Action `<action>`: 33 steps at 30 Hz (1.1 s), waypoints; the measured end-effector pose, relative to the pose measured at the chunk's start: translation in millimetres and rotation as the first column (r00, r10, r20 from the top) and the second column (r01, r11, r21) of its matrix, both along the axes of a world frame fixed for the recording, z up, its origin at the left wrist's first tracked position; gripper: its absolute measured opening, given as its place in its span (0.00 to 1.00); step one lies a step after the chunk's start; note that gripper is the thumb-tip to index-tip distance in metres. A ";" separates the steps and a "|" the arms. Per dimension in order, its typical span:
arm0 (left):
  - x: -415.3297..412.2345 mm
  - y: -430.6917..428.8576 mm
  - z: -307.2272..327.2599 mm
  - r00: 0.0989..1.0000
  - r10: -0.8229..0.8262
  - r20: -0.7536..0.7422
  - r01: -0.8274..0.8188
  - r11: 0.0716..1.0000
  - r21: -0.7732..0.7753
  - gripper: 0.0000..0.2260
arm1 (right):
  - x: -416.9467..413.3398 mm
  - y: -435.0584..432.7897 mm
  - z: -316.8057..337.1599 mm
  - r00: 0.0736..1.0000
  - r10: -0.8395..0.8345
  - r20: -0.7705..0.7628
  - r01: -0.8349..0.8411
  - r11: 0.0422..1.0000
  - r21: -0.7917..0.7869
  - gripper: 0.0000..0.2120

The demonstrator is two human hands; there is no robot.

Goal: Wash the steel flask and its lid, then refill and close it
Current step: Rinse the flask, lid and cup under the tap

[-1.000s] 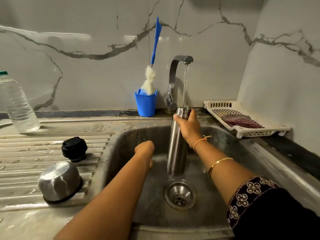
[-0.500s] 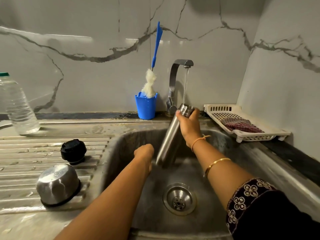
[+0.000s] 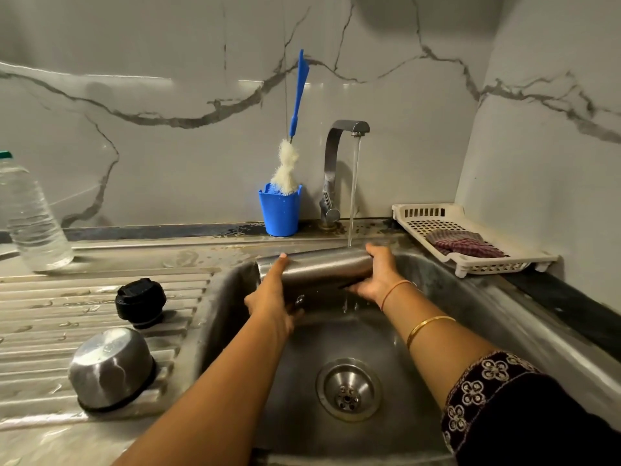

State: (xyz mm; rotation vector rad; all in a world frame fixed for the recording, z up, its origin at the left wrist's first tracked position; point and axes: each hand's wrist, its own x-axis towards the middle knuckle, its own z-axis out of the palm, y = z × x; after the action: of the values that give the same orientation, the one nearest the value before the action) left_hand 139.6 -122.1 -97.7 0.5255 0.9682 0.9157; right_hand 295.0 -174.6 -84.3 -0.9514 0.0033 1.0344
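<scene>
The steel flask [image 3: 322, 269] lies horizontal over the sink [image 3: 437, 297], under the stream from the running tap [image 3: 342, 129]. My left hand [image 3: 272, 297] grips its left end, near the base. My right hand [image 3: 376, 274] holds its right end, where the water lands. The black inner lid [image 3: 140, 301] and the steel cup lid [image 3: 107, 368], upside down, rest on the ribbed drainboard at the left.
A blue cup [image 3: 280, 211] holding a bottle brush [image 3: 289, 163] stands behind the sink, left of the tap. A clear plastic water bottle [image 3: 32, 216] is at the far left. A white rack [image 3: 470, 243] with a folded cloth sits at the right. The drain [image 3: 347, 391] is open below.
The flask went from upright under the tap to lying horizontal. My left hand rose from the basin and took hold of its lower end.
</scene>
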 end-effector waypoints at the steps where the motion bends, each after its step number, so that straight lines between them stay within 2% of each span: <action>1: 0.2 0.1 1.3 1.000 0.011 0.024 -0.012 1.000 0.014 0.39 | -2.4 -2.4 -0.9 1.000 0.011 -0.023 -0.011 1.000 0.007 0.23; 5: -0.7 -5.7 10.2 0.997 0.082 -0.002 -0.081 0.986 0.147 0.40 | -9.9 -11.8 -0.2 0.997 0.064 -0.045 -0.066 0.997 -0.044 0.21; 7: -4.3 -9.6 18.0 0.994 0.097 -0.058 -0.078 0.959 0.273 0.40 | -14.4 -18.1 0.3 0.987 0.156 0.043 -0.147 0.974 -0.171 0.19; 8: -7.1 -11.2 22.3 0.987 0.105 -0.122 -0.055 0.932 0.359 0.38 | -17.4 -20.1 0.0 0.955 0.258 0.149 -0.205 0.932 -0.299 0.19; 9: -8.9 -11.7 25.9 0.973 0.127 -0.195 -0.025 0.890 0.455 0.35 | -22.2 -23.8 0.3 0.887 0.383 0.257 -0.244 0.863 -0.443 0.21; 10: -11.6 -14.1 30.7 0.954 0.155 -0.257 0.009 0.841 0.540 0.34 | -27.6 -28.7 0.5 0.781 0.506 0.366 -0.241 0.785 -0.571 0.23; 12: -16.0 -19.1 38.9 0.928 0.209 -0.309 0.051 0.750 0.660 0.34 | -32.5 -33.7 -6.0 0.535 0.644 0.547 -0.172 0.717 -0.676 0.33; 15: -25.5 -29.2 47.1 0.918 0.233 -0.322 0.082 0.680 0.728 0.31 | -49.6 -43.4 -8.3 0.176 0.680 0.712 -0.156 0.733 -0.662 0.49; 16: -28.3 -33.0 48.3 0.919 0.228 -0.323 0.097 0.661 0.744 0.31 | -56.1 -44.4 -7.8 0.054 0.639 0.768 -0.140 0.766 -0.627 0.51; 17: -30.3 -37.5 49.2 0.919 0.223 -0.325 0.115 0.639 0.761 0.32 | -61.8 -45.0 -7.1 -0.030 0.548 0.836 -0.145 0.825 -0.546 0.51; 18: -33.2 -43.1 51.1 0.917 0.219 -0.334 0.137 0.613 0.778 0.32 | -69.0 -45.9 -3.4 -0.048 0.431 0.901 -0.169 0.885 -0.433 0.52; 20: -38.4 -54.7 55.5 0.914 0.203 -0.350 0.181 0.570 0.801 0.35 | -79.1 -52.4 4.7 0.012 0.235 0.972 -0.204 0.952 -0.228 0.50; 22: -45.2 -62.1 60.8 0.926 0.162 -0.340 0.201 0.550 0.811 0.37 | -82.8 -60.7 10.6 -0.018 0.148 0.989 -0.189 0.971 -0.149 0.41; 24: -55.6 -69.9 65.2 0.949 0.035 -0.314 0.247 0.539 0.805 0.42 | -89.8 -70.1 17.1 -0.044 0.101 0.994 -0.148 0.983 -0.107 0.32; 27: -73.0 -79.8 61.6 0.916 -0.095 -0.390 0.380 0.521 0.765 0.47 | -95.7 -75.2 30.8 0.016 -0.001 1.000 -0.029 1.000 0.002 0.33; 29: -83.4 -82.4 56.0 0.904 -0.078 -0.420 0.392 0.545 0.741 0.41 | -97.9 -75.8 41.6 0.049 -0.120 0.992 0.070 0.991 0.116 0.33; 30: -87.2 -81.4 52.6 0.906 -0.057 -0.419 0.370 0.588 0.719 0.35 | -97.8 -75.9 45.0 0.098 -0.151 0.984 0.094 0.985 0.142 0.32; 32: -91.1 -75.8 44.2 0.878 0.039 -0.477 0.332 0.669 0.665 0.21 | -98.7 -78.5 47.8 0.228 -0.136 0.964 0.112 0.987 0.113 0.27; 33: -91.6 -71.0 38.5 0.833 0.089 -0.547 0.343 0.692 0.635 0.17 | -98.6 -79.7 46.3 0.264 -0.120 0.957 0.114 0.989 0.093 0.25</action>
State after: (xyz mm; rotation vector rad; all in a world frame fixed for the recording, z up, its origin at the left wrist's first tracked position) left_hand 48.0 -193.2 -59.1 1.5937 1.0290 1.0188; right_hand 196.4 -254.3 -38.0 -1.4400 -0.9730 0.1331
